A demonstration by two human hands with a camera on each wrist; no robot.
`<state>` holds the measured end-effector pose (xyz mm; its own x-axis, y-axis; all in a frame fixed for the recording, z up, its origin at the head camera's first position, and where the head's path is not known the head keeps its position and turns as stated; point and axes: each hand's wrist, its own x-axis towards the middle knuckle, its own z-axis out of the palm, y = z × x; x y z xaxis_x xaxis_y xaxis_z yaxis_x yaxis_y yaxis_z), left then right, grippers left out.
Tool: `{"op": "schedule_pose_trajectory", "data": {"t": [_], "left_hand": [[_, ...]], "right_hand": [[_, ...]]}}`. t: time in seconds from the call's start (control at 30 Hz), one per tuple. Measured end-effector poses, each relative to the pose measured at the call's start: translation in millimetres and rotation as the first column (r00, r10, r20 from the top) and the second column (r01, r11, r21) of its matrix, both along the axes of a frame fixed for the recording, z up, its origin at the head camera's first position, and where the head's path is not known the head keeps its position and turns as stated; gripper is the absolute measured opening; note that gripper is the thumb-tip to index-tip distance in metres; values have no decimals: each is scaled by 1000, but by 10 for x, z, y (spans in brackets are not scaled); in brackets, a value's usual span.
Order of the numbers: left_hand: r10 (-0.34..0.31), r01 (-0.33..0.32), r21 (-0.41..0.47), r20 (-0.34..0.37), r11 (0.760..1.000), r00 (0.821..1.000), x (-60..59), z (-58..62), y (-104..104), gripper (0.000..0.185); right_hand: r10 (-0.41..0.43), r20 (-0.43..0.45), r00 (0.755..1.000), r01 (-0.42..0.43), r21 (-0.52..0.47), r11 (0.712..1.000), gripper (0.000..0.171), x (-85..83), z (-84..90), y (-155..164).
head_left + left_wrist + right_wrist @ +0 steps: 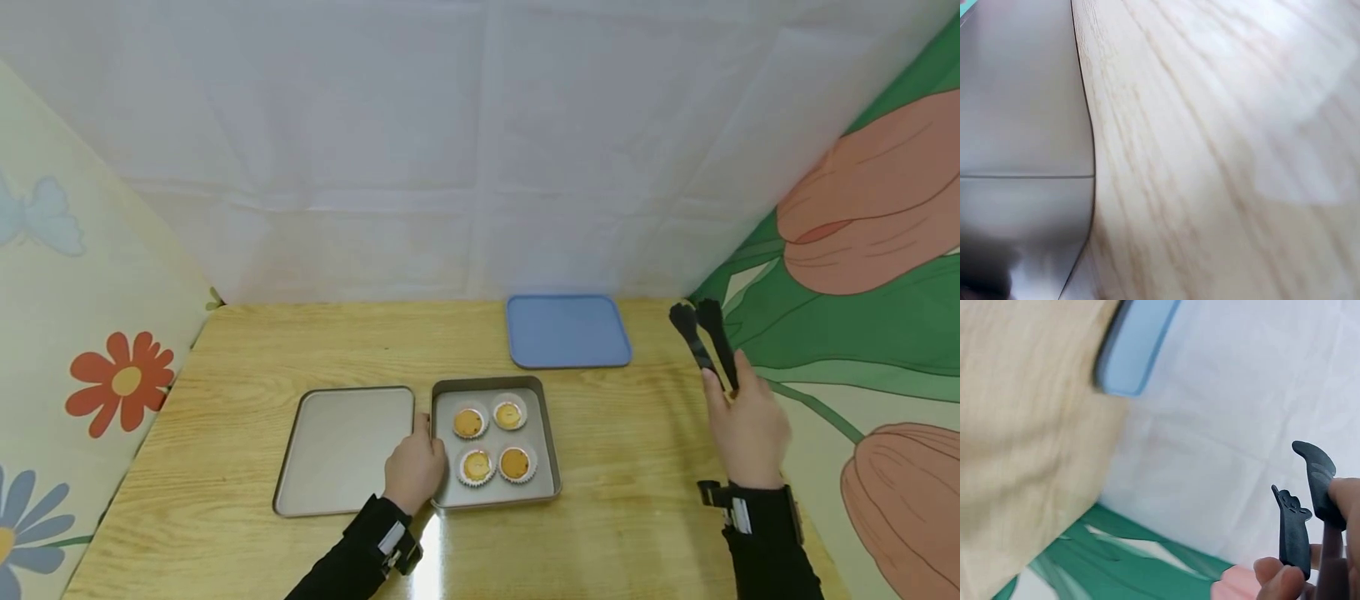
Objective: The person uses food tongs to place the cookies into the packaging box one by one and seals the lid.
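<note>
At table's right edge, right hand (746, 425) pinches black tongs (705, 342), tips raised and slightly apart, clear of the wood. Left hand (414, 467) rests on the near-left rim of the baking pan (551, 442); fingers look curled on the rim, though the wrist view is too blurred to confirm. Four cupcakes (491, 442) sit in white paper liners inside (soft, light, crushable). Judgement: grip low on the liner sides, gently. Flat metal tray (341, 450) just left; blue tray (567, 331) behind.
</note>
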<state>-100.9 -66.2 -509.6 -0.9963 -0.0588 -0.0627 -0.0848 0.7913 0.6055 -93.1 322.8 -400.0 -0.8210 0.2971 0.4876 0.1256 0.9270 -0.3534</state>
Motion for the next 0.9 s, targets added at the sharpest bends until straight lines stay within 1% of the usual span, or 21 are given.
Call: {"op": "schedule_pose_trajectory", "data": {"t": [0.17,0.37,0.43,0.53,0.6,0.67,0.73,0.77,0.83,0.9], "left_hand": [[-1,1,-1,0,1000,1000,2,-31,-2,38],[3,-3,2,-2,1000,1000,1,-39,2,38],[5,-5,1,-3,1000,1000,1,-36,3,39],[8,-8,-3,-5,1000,1000,1,-31,6,39],[11,-11,-4,-4,1000,1000,1,-29,7,39],[12,-12,-4,-3,1000,1000,2,-25,7,39],[13,-13,-3,-2,1000,1000,3,-19,7,39],[12,-12,-3,-2,1000,1000,4,-16,7,39],[11,-11,-2,0,1000,1000,5,-12,7,40],[9,-9,-3,3,1000,1000,4,-9,7,40]], "right_hand": [[-39,61,997,38,14,999,52,18,-191,150],[-76,143,987,71,34,997,51,32,-459,297],[-83,187,979,79,29,996,52,40,-530,333],[-78,275,958,78,12,997,55,65,-608,377],[-80,313,946,82,7,997,56,85,-662,395],[-83,318,944,81,18,997,55,99,-724,408],[-90,298,950,85,31,996,52,105,-795,420],[-94,300,949,89,30,996,52,107,-824,430],[-93,319,943,91,22,996,53,106,-870,456],[-93,361,928,98,5,995,56,111,-907,483]]}}
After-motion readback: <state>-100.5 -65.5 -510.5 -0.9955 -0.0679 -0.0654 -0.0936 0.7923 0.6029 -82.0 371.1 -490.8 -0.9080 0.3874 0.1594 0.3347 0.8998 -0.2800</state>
